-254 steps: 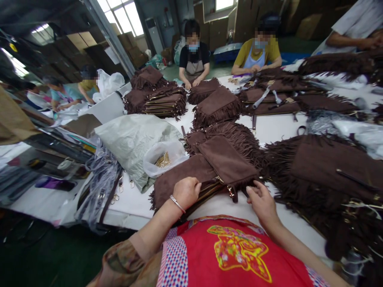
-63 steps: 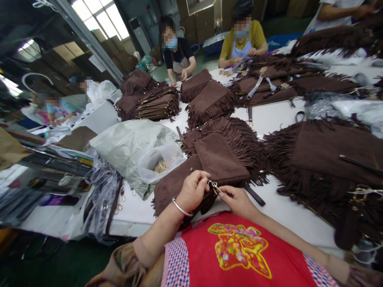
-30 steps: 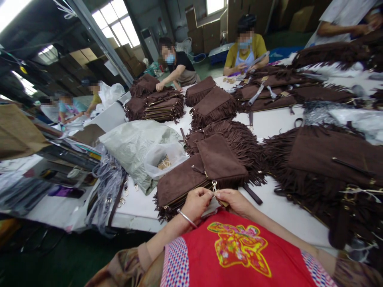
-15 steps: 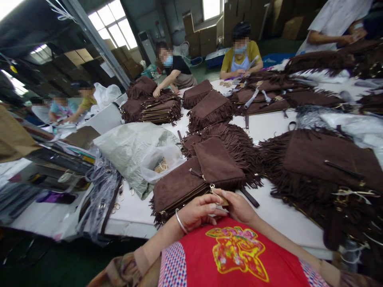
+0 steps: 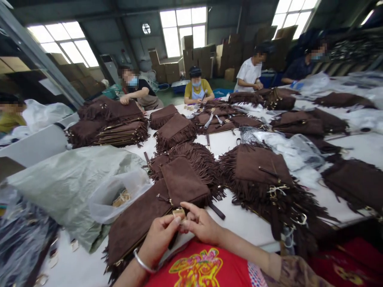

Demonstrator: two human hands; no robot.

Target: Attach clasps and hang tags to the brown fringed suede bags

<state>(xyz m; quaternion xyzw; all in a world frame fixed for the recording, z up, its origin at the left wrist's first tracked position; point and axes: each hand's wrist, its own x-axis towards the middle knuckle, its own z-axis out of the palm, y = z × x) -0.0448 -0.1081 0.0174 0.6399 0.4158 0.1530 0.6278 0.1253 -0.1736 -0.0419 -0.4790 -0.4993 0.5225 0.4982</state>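
Note:
Just in front of my red apron, my left hand [image 5: 164, 234] pinches a small tan tag [image 5: 178, 213] between thumb and fingers. My right hand [image 5: 205, 225] meets it from the other side, its fingertips closed at the tag's lower edge; a thin string there is too blurred to follow. Right behind the tag lies a brown suede pouch [image 5: 185, 181] with a zip pull at its near corner. It rests partly on a wider brown fringed bag [image 5: 134, 223], whose zipped edge runs beside my left hand.
A clear plastic bag [image 5: 103, 199] with coiled strings stands left, on a grey-green sheet [image 5: 66, 179]. More fringed bags [image 5: 260, 167] lie to the right, and stacked bags [image 5: 122, 131] behind. Several masked co-workers sit or stand around the far side of the table.
The view has swung to the right and levelled, bringing in more of the right side. My hands have come closer together around the tag, which now stands up between the fingertips.

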